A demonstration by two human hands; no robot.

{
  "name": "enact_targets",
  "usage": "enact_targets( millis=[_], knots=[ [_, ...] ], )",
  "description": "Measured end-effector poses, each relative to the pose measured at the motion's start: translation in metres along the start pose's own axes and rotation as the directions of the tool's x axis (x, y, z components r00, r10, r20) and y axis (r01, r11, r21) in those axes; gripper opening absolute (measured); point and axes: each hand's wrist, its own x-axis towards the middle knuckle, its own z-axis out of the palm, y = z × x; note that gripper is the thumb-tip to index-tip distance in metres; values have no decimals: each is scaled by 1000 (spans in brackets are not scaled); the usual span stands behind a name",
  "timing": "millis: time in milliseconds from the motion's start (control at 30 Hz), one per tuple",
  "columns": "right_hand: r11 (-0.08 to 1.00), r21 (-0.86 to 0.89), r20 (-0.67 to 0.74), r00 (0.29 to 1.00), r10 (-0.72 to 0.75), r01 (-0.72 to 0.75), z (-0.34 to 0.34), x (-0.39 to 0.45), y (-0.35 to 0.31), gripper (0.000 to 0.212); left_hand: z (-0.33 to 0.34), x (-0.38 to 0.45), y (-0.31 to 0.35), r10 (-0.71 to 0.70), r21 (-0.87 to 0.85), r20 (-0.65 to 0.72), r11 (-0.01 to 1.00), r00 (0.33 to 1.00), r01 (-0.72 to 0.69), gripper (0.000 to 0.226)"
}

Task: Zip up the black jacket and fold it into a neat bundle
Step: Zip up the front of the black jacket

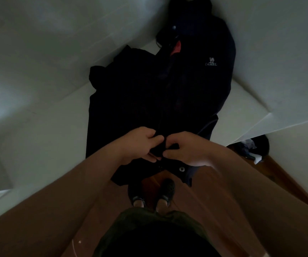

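Observation:
The black jacket lies stretched out on a white bed, collar far from me, hem hanging over the near edge. A white camel logo shows on its chest. My left hand and my right hand meet at the bottom of the jacket's front, each pinching one side of the dark fabric at the hem. The zipper itself is too dark to make out. A silver snap shows just below my right hand.
A wooden floor lies under my two dark shoes. White walls close in on the right. A pile of mixed things sits on the floor at the right, past the bed corner.

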Motion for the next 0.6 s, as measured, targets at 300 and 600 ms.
enact_targets(
  millis=[300, 600],
  knots=[
    [900, 435, 17, 1000, -14, 5, -1, -26, 17, 13, 27, -8, -26, -88, -707, 103, 694, 991, 135, 23],
    [973, 213, 47, 995, 86, -94, 10, -30, 19, 9, 46, -19, -18, -329, -507, 349, 722, 878, 472, 5]
  ],
)
